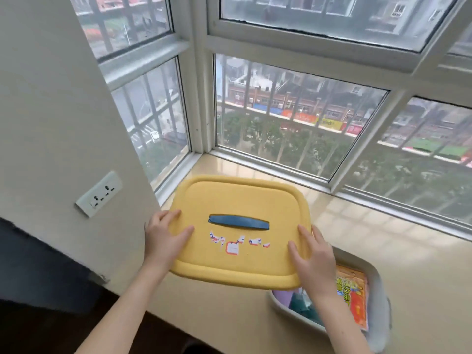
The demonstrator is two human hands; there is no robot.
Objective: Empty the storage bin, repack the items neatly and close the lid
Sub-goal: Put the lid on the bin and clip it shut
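A yellow lid (pixel 237 200) with a dark blue handle (pixel 238 222) and torn sticker scraps is held above the window sill, left of the bin. My left hand (pixel 163 236) grips its left edge, thumb on top. My right hand (pixel 310 254) grips its right edge, thumb on top. Below and to the right stands the white storage bin (pixel 380 302), uncovered. Inside it I see an orange printed packet (pixel 353 297), something purple (pixel 282 297) and something teal (pixel 304 305). My right forearm and the lid hide part of the bin.
The beige sill (pixel 383 238) runs along barred windows (pixel 281 118) at the back. A cream wall (pixel 51 123) with a socket plate (pixel 99 194) stands at the left. The sill's front edge drops to a dark floor (pixel 38 315) at the lower left.
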